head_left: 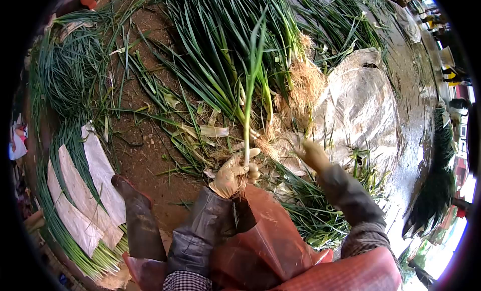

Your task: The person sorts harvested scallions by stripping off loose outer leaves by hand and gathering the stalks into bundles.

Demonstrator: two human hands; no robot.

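Observation:
Gloved in pale yellow, my left hand (233, 176) is closed round the white lower stem of a green onion (246, 125), which stands upright with its leaves pointing away from me. Roots hang below the grip. To the right and apart from it, my right hand (314, 156) is gloved too and smeared by motion; its fingers and anything in them cannot be made out. Just beyond both hands lies a big pile of green onions (215, 45), its tangled tan roots (304, 85) facing right.
A pale sheet (358, 100) covers ground at the right. Loose leaves (313, 211) lie below my right hand. More onions (70, 70) are heaped at the left, near bundles under white strips (105, 171). A red apron (270, 241) covers my lap. Distant people stand at far right.

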